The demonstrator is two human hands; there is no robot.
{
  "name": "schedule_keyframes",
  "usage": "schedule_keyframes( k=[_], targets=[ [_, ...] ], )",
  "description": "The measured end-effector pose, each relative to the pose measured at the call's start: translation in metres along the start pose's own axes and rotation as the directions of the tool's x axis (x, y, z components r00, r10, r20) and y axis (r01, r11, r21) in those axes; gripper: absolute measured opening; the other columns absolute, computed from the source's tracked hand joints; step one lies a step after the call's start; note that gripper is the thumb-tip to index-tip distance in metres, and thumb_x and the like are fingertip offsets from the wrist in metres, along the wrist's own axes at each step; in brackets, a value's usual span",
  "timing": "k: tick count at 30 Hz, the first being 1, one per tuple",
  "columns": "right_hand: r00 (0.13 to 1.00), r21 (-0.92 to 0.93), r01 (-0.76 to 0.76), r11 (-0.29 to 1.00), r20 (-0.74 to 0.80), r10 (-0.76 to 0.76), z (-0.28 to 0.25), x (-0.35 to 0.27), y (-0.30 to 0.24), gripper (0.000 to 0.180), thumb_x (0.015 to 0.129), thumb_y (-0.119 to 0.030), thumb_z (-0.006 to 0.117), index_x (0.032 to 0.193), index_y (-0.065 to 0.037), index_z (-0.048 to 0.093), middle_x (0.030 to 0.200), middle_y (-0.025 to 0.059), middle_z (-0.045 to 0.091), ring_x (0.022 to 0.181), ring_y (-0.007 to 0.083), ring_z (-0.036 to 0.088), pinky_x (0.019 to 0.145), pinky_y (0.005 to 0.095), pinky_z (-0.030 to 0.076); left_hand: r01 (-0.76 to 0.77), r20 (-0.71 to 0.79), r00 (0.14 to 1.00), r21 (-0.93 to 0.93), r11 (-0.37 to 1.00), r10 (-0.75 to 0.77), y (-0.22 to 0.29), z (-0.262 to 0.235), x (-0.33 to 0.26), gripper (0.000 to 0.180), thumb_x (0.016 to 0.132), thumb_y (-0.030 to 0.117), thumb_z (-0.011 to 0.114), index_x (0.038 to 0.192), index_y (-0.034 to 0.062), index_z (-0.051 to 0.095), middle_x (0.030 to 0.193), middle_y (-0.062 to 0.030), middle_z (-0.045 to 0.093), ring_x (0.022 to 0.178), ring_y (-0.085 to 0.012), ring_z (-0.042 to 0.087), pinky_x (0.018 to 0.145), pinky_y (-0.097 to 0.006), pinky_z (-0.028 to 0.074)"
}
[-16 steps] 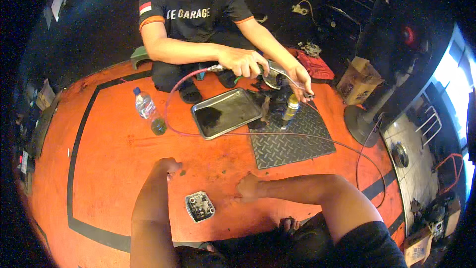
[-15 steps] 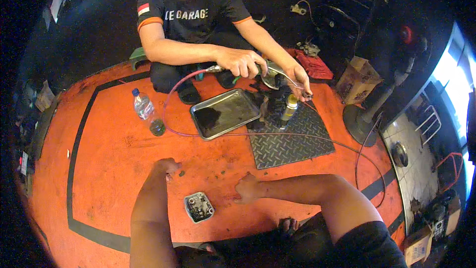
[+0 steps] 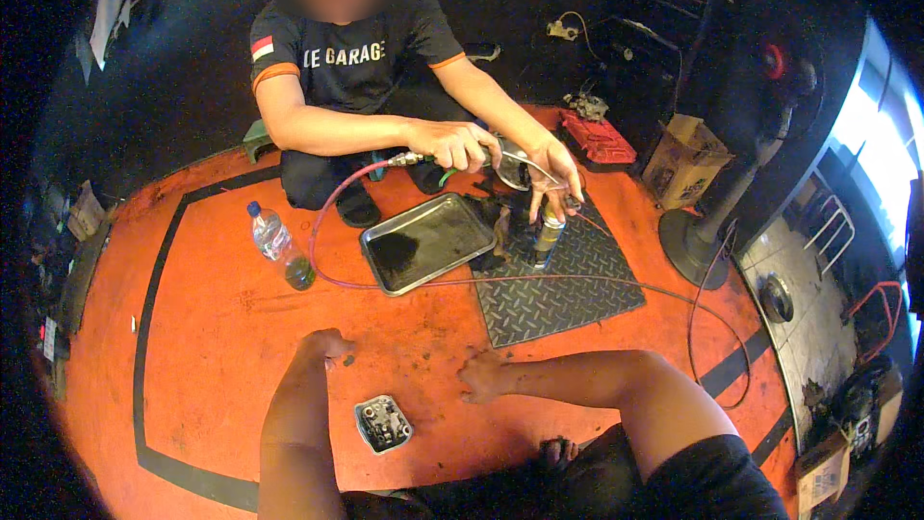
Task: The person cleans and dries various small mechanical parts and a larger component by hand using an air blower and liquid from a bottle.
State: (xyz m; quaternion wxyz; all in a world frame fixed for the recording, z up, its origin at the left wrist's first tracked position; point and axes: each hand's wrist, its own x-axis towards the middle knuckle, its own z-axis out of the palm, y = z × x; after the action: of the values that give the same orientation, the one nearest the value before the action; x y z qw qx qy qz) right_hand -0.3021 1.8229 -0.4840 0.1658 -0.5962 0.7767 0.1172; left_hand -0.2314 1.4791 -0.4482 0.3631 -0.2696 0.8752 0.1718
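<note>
The co-worker's left hand [image 3: 555, 176] dropped to the spray can [image 3: 546, 243], covering its yellow top (earlier in plain sight), fingers seemingly touching it.

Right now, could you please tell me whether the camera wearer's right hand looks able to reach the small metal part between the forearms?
Probably yes: the wearer's right hand is close to the small metal part, farther forward and to its right, and nothing visible stands between them.
</note>
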Motion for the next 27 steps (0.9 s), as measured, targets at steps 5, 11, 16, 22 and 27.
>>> schedule_keyframes(
  k=[5, 11, 16, 22, 27],
  targets=[
    [0.995, -0.053, 0.005, 0.999, -0.095, -0.010, 0.036, 0.016, 0.005, 0.053, 0.081, -0.049, 0.058, 0.107, -0.005, 0.071, 0.102, 0.0172, 0.068, 0.113, 0.0354, 0.053, 0.093, 0.0558, 0.043, -0.039, 0.033, 0.999, 0.046, 0.998, 0.038, -0.032, 0.006, 0.027, 0.039, 0.068, 0.045, 0.067, 0.083, 0.0088, 0.072, 0.081, -0.0147, 0.070, 0.064, -0.0236, 0.066, 0.064, -0.041, 0.053],
    [0.943, -0.108, 0.163, 0.981, 0.309, -0.122, 0.084, 0.041, 0.025, 0.051, 0.083, -0.044, 0.057, 0.107, -0.001, 0.068, 0.107, 0.0174, 0.067, 0.111, 0.0402, 0.054, 0.094, 0.0575, 0.044, 0.026, 0.055, 0.998, -0.008, 1.000, -0.025, -0.033, 0.013, 0.040, 0.041, 0.063, 0.042, 0.071, 0.081, 0.0051, 0.071, 0.075, -0.0164, 0.069, 0.061, -0.0247, 0.066, 0.060, -0.039, 0.052],
    [0.952, 0.031, 0.086, 0.996, 0.293, -0.092, 0.041, 0.046, 0.006, 0.046, 0.086, -0.043, 0.054, 0.100, -0.002, 0.071, 0.107, 0.0203, 0.068, 0.113, 0.0433, 0.055, 0.091, 0.0611, 0.043, 0.007, 0.069, 0.998, -0.041, 0.999, -0.004, -0.053, 0.018, 0.045, 0.048, 0.067, 0.048, 0.068, 0.079, 0.0020, 0.069, 0.074, -0.0147, 0.070, 0.062, -0.0253, 0.066, 0.061, -0.040, 0.053],
    [0.972, -0.020, -0.031, 0.999, 0.231, 0.035, 0.059, 0.047, 0.001, 0.043, 0.086, -0.042, 0.053, 0.100, -0.005, 0.071, 0.105, 0.0183, 0.068, 0.113, 0.0439, 0.055, 0.087, 0.0665, 0.044, 0.029, 0.101, 0.994, 0.047, 0.998, -0.033, -0.052, 0.016, 0.051, 0.048, 0.068, 0.053, 0.069, 0.078, 0.0062, 0.069, 0.076, -0.0141, 0.070, 0.070, -0.0247, 0.068, 0.068, -0.040, 0.054],
    [0.965, 0.105, 0.091, 0.990, 0.237, -0.113, 0.087, 0.052, 0.022, 0.044, 0.087, -0.043, 0.053, 0.103, -0.006, 0.070, 0.113, 0.0160, 0.066, 0.114, 0.0406, 0.056, 0.084, 0.0705, 0.042, -0.004, 0.042, 0.999, -0.012, 1.000, 0.005, -0.037, 0.013, 0.023, 0.046, 0.068, 0.049, 0.070, 0.082, 0.0050, 0.070, 0.077, -0.0146, 0.070, 0.071, -0.0249, 0.068, 0.068, -0.041, 0.054]
  ],
)
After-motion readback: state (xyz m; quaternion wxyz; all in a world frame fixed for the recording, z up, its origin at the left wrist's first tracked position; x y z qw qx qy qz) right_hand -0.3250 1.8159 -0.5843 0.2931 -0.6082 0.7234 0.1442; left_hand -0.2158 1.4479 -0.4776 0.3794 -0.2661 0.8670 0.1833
